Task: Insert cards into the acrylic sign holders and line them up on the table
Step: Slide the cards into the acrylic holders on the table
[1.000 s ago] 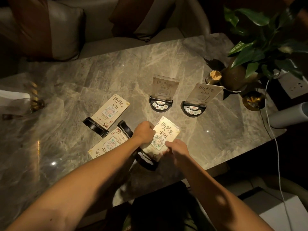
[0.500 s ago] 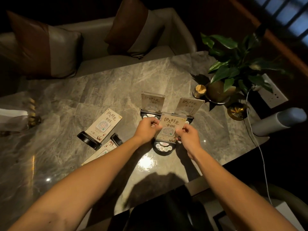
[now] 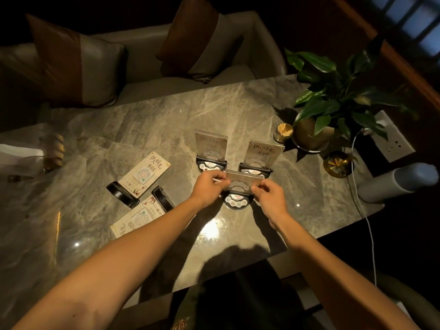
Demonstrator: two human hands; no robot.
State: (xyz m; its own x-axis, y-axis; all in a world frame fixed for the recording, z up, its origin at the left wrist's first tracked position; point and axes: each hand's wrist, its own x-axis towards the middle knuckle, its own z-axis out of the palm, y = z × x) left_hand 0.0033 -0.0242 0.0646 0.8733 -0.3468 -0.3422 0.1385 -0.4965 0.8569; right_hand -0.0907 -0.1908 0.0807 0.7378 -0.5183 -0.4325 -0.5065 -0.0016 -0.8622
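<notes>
An acrylic sign holder point(image 3: 242, 181) on a black round base point(image 3: 237, 200) stands upright near the table's middle. My left hand point(image 3: 208, 184) pinches its left edge and my right hand point(image 3: 269, 195) pinches its right edge. Its card faces away from the camera, so the print is hard to read. Behind it stand two upright holders with cards, one at the left point(image 3: 210, 145) and one at the right point(image 3: 263, 153). Two more holders lie flat to the left: card 01 point(image 3: 144, 173) and card 09 point(image 3: 139, 219).
The marble table point(image 3: 142, 120) carries a potted plant point(image 3: 333, 103), a toothpick jar point(image 3: 283, 132) and a gold dish point(image 3: 338, 163) at the right. A white cable point(image 3: 366, 217) hangs off the right edge. A sofa with cushions point(image 3: 76, 67) lies beyond the table.
The holder with card 06 went from lying flat near the front edge to standing upright on its base in front of the two standing ones, both hands still on it. The view shifted.
</notes>
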